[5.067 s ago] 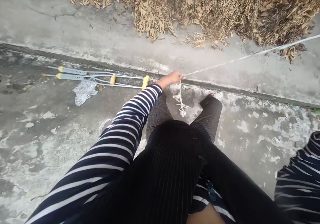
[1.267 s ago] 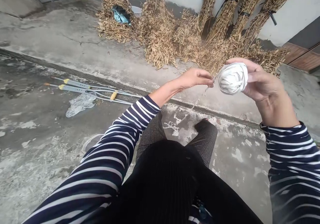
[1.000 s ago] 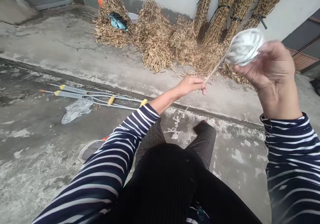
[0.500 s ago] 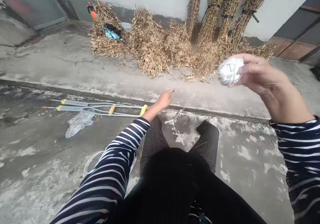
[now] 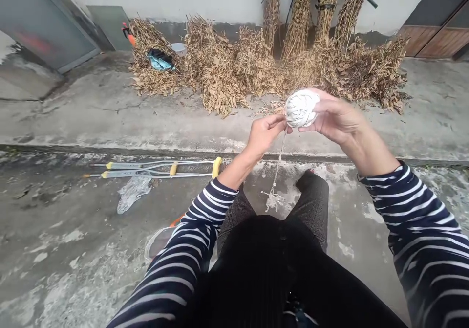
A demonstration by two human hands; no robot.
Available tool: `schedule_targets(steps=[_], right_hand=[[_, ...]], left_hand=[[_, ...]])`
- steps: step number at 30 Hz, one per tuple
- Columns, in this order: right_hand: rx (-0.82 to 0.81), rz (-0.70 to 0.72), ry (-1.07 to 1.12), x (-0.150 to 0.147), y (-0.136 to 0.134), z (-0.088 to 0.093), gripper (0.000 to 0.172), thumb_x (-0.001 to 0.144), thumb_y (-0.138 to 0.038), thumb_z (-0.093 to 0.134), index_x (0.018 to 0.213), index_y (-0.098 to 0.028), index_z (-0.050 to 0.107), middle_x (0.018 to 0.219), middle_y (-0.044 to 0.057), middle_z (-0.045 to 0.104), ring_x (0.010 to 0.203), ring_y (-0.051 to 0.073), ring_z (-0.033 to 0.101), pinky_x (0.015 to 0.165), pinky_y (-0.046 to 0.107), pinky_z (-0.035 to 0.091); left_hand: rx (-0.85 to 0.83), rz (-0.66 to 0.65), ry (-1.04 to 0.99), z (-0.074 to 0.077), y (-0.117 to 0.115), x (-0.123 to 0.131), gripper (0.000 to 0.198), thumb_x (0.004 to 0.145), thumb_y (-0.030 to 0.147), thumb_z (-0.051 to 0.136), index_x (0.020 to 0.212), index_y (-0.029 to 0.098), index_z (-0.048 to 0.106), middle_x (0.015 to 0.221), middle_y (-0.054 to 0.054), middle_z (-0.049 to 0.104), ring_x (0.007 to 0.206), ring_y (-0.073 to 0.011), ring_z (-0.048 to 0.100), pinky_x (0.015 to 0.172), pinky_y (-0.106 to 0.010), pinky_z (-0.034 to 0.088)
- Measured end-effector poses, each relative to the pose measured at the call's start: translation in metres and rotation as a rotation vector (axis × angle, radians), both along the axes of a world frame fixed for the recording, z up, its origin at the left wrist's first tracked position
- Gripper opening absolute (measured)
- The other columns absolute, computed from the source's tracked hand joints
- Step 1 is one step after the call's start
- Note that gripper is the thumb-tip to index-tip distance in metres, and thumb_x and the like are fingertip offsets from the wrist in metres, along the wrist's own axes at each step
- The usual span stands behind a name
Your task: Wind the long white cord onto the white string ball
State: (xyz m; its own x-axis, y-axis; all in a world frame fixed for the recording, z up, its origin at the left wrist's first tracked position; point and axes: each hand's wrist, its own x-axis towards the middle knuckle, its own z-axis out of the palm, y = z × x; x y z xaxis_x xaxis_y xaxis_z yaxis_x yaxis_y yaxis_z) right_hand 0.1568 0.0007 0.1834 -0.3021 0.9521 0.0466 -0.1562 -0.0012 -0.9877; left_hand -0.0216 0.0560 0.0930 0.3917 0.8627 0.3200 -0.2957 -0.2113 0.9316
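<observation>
A white ball of wound cord [image 5: 301, 109] is held up in front of me by my right hand [image 5: 335, 120], its fingers and thumb around the right side. Just left of the ball, my left hand [image 5: 266, 131] pinches the loose cord [image 5: 278, 166] between thumb and fingertips. From that pinch the cord hangs down between my knees. Its lower end lies in a small tangled heap [image 5: 273, 200] on the concrete.
A pair of crutches [image 5: 161, 170] lies on the ground to my left, beside a crumpled clear plastic bag [image 5: 134, 193]. A low concrete step [image 5: 110, 132] runs across. Dry stalk piles [image 5: 216, 69] and tied bundles [image 5: 299, 20] rest along the wall.
My right hand has brought the ball left and closer to the middle. My left hand has risen to the right and now pinches the cord beside the ball.
</observation>
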Motion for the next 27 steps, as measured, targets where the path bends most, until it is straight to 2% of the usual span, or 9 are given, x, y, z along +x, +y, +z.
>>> schedule_targets(steps=[6,10,12,15,17,20,24,25,27], right_hand=[[0.053,-0.093,-0.048,0.008,0.001,0.010,0.046,0.070,-0.027,0.082,0.112,-0.025,0.062,0.109,0.005,0.072,0.108,0.027,0.071,0.083,0.045,0.066],[0.165,-0.368,0.026,0.008,0.007,0.030,0.045,0.064,-0.023,0.083,0.103,-0.025,0.061,0.101,0.002,0.070,0.094,0.023,0.068,0.073,0.040,0.065],[0.330,-0.541,-0.003,0.011,0.016,0.038,0.042,0.060,-0.021,0.083,0.095,-0.024,0.060,0.095,0.001,0.068,0.087,0.021,0.064,0.070,0.040,0.063],[0.705,-0.686,-0.304,0.020,0.029,0.043,0.043,0.058,-0.015,0.087,0.088,-0.028,0.059,0.102,0.002,0.065,0.101,0.024,0.059,0.096,0.046,0.056],[0.865,-0.691,-0.528,0.026,0.033,0.043,0.038,0.063,-0.018,0.087,0.088,-0.031,0.061,0.112,0.003,0.064,0.118,0.029,0.054,0.115,0.051,0.043],[0.953,-0.681,-0.714,0.023,0.029,0.042,0.032,0.070,-0.028,0.085,0.092,-0.033,0.063,0.119,0.006,0.063,0.130,0.033,0.048,0.121,0.054,0.036],[1.193,-0.755,-0.549,0.001,0.018,0.056,0.035,0.072,-0.044,0.085,0.095,-0.029,0.064,0.107,0.006,0.064,0.110,0.027,0.058,0.108,0.048,0.050],[1.210,-0.736,-0.473,-0.004,0.016,0.065,0.040,0.070,-0.047,0.087,0.095,-0.027,0.063,0.104,0.006,0.064,0.104,0.025,0.059,0.104,0.046,0.052],[1.098,-0.641,-0.443,-0.008,0.017,0.091,0.049,0.067,-0.049,0.089,0.097,-0.025,0.059,0.109,0.006,0.062,0.103,0.023,0.059,0.103,0.043,0.053]], left_hand=[[-0.044,-0.050,0.093,-0.007,0.000,0.005,0.023,0.085,0.036,0.077,0.084,0.013,0.076,0.076,-0.004,0.075,0.078,-0.0145,0.067,0.086,-0.028,0.050],[-0.107,-0.117,0.115,-0.026,-0.012,0.003,0.021,0.085,0.035,0.072,0.083,0.014,0.073,0.078,-0.004,0.076,0.082,-0.0158,0.067,0.094,-0.031,0.048],[-0.148,-0.152,0.140,-0.035,-0.019,-0.001,0.022,0.085,0.036,0.070,0.083,0.014,0.072,0.079,-0.005,0.077,0.085,-0.0170,0.067,0.097,-0.033,0.047],[-0.177,-0.211,0.175,-0.041,-0.024,-0.012,0.024,0.086,0.038,0.068,0.084,0.014,0.073,0.083,-0.007,0.078,0.088,-0.0188,0.068,0.099,-0.035,0.046],[-0.179,-0.261,0.196,-0.040,-0.023,-0.020,0.026,0.086,0.039,0.068,0.084,0.014,0.073,0.085,-0.008,0.078,0.092,-0.0203,0.069,0.100,-0.036,0.045],[-0.186,-0.305,0.214,-0.038,-0.014,-0.028,0.026,0.085,0.040,0.069,0.083,0.014,0.073,0.086,-0.008,0.078,0.096,-0.0218,0.070,0.104,-0.038,0.045],[-0.214,-0.253,0.173,-0.034,0.003,-0.030,0.020,0.081,0.035,0.070,0.080,0.015,0.072,0.083,-0.008,0.078,0.094,-0.0215,0.070,0.107,-0.039,0.043],[-0.227,-0.283,0.169,-0.031,0.005,-0.030,0.019,0.079,0.034,0.070,0.079,0.014,0.071,0.082,-0.008,0.078,0.094,-0.0221,0.070,0.107,-0.040,0.043],[-0.249,-0.417,0.149,-0.025,0.009,-0.030,0.022,0.080,0.035,0.071,0.075,0.014,0.069,0.078,-0.010,0.076,0.096,-0.0247,0.072,0.106,-0.042,0.044]])
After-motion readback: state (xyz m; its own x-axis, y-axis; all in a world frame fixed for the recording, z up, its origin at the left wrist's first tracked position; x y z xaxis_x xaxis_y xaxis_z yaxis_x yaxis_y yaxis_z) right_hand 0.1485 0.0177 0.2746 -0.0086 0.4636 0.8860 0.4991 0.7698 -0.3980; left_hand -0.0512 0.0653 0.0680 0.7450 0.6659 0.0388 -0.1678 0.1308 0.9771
